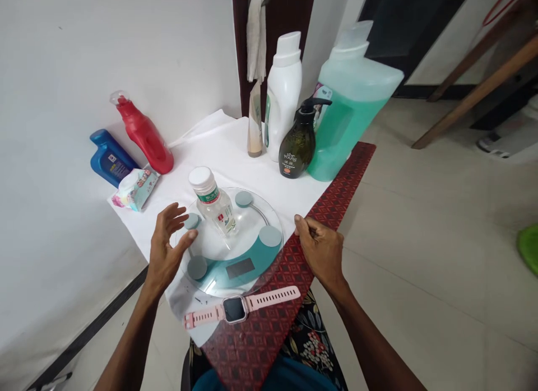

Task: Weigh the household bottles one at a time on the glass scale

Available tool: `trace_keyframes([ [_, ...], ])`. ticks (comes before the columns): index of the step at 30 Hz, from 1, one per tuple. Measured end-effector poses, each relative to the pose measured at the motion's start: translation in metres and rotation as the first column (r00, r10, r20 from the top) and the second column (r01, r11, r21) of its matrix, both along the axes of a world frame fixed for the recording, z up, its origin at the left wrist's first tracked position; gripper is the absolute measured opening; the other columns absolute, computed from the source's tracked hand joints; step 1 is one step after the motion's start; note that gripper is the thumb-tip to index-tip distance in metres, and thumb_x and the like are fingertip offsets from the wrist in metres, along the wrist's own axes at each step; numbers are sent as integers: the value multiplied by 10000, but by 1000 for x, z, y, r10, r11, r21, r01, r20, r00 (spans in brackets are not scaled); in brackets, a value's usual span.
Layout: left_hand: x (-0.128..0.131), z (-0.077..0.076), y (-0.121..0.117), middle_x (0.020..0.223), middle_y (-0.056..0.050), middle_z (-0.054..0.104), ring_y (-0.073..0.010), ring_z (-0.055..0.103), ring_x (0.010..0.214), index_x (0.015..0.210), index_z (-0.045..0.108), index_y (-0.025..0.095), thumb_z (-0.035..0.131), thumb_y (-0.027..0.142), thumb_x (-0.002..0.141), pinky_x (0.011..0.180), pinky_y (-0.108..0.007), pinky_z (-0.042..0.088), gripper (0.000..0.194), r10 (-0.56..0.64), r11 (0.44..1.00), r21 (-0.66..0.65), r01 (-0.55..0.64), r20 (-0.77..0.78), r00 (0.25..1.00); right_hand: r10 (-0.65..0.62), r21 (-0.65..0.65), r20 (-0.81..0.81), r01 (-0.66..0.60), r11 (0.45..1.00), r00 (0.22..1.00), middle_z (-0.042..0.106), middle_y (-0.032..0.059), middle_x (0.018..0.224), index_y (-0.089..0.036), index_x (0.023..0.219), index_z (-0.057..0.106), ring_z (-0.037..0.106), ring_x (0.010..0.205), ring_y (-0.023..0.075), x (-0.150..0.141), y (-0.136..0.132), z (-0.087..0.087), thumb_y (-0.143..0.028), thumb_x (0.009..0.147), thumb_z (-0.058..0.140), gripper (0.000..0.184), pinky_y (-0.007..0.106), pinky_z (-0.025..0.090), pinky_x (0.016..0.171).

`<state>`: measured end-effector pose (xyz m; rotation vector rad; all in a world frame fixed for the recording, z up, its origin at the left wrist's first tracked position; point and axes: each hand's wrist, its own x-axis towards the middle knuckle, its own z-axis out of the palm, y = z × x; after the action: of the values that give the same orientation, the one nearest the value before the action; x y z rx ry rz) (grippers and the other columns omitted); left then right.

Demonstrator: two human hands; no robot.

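Teal clothing [302, 380] is showing at the near edge, with a red patterned cover [252, 343] running beside it. Pink-strapped watch [234, 310] is lying face up, its dark square screen flanked by outstretched straps, just on the near side of a round glass scale [246, 245]. Scale is showing clear glass, four grey discs, a teal crescent and a dark display. Bottle [221, 212] is standing near the middle of the scale: clear plastic, wide white cap on, green band with white characters below the neck, a red mark and green artwork lower down. Left hand [168, 242] is hovering left of the bottle, thumb and fingers apart, the palm turned toward it. Right hand [321, 245] is curling into a fist over the red cover, right of the scale, fingers together; cannot tell whether it is enclosing anything. Farther off, a dark pump bottle [297, 150] and a green jug [344, 116] are standing right; a red bottle [147, 133] is leaning far left.
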<state>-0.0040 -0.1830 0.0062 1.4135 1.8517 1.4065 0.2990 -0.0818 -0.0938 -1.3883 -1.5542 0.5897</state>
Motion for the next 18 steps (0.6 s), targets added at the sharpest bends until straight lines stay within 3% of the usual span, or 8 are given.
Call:
trace_keyframes([
  [5,29,-8,17,1384,-160,727,-379,735,1230,1414,586,281,972,583,680,1050,-591,609,883,10,1000,0,-11,-221,975,7,0,-3,-7,1000,1000,476,-37,477,-225,607,570,436,466,126,1,-1,2,-637,1053,525,609,313,339,589],
  [11,48,-16,42,1030,-89,794,-278,760,826,1095,627,267,903,532,765,692,-434,644,505,112,993,-11,-117,-215,970,5,11,12,-5,1000,1000,563,-13,513,-220,622,601,475,474,135,4,-1,-2,-650,1053,537,612,315,349,577],
  [14,28,-6,55,1016,-88,792,-275,763,843,1077,613,245,882,571,762,715,-424,650,527,181,984,30,-178,-189,965,20,13,14,-20,1000,1000,542,-20,499,-223,616,593,461,466,132,5,0,-2,-622,1057,545,598,313,347,574],
  [18,-30,6,94,1129,-120,787,-306,778,928,1079,590,223,863,584,752,785,-440,634,558,369,930,104,-354,-273,889,26,23,3,-26,999,1000,569,-15,510,-221,620,606,475,464,133,6,1,-1,-611,1055,553,587,311,359,569],
])
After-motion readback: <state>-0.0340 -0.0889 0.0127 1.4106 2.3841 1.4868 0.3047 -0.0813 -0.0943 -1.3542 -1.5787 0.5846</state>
